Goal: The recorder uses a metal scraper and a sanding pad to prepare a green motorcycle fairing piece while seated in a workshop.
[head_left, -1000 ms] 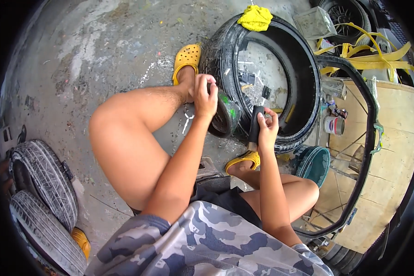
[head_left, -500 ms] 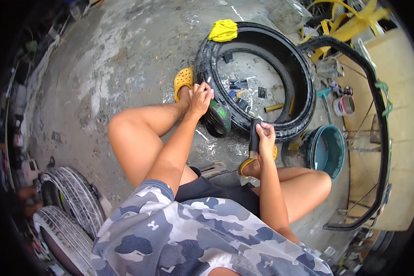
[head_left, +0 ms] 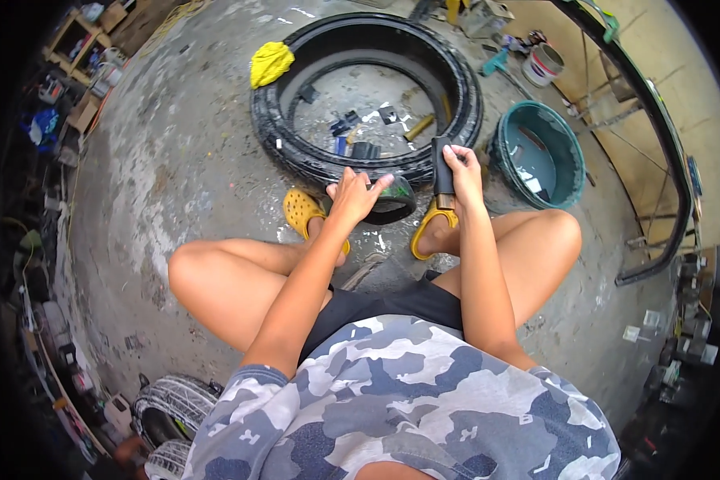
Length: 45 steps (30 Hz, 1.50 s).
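My left hand presses on a loop of black inner tube held just above the floor between my feet. My right hand grips a dark tool handle upright beside the tube. A big black tyre lies flat on the concrete right in front of both hands. Small tools and patches lie inside its ring. A yellow rag is draped over its far left rim.
A teal basin stands right of the tyre, with a small white bucket behind it. A spoked wheel rim leans at far right. More tyres lie at lower left, and cluttered shelves at upper left.
The view has swung so the tyre now sits top centre instead of upper right. Both hands keep the same hold on the tube and the tool.
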Each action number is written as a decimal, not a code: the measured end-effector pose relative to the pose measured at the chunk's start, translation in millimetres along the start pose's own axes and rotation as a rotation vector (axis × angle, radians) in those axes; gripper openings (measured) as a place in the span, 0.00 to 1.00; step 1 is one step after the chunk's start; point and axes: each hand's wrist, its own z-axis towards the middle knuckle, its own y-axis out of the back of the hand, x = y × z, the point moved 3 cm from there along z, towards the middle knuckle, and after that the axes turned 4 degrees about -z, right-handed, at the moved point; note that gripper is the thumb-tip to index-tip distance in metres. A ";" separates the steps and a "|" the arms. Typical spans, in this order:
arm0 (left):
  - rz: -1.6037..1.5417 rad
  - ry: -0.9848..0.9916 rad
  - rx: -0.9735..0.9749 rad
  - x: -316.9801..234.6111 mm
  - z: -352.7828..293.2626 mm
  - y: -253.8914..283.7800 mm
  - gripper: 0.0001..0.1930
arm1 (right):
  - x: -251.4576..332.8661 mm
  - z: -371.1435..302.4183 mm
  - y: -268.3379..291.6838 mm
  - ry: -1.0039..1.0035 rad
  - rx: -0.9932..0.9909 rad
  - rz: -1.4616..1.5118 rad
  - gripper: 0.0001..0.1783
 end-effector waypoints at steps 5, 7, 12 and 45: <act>-0.098 -0.074 0.190 -12.5 -16.3 -31.7 0.36 | -6.7 -0.4 25.7 0.019 -0.069 -0.049 0.17; -0.125 -0.098 0.154 -13.6 -18.8 -41.5 0.33 | -8.7 0.1 29.9 0.023 -0.036 -0.147 0.17; -0.215 -0.257 -0.021 -19.3 -20.3 -55.0 0.23 | -13.9 -8.0 17.8 0.140 0.019 -0.632 0.17; -0.298 -0.019 0.326 -25.2 1.3 -50.9 0.14 | -9.1 -56.7 -6.5 0.548 0.353 -1.501 0.32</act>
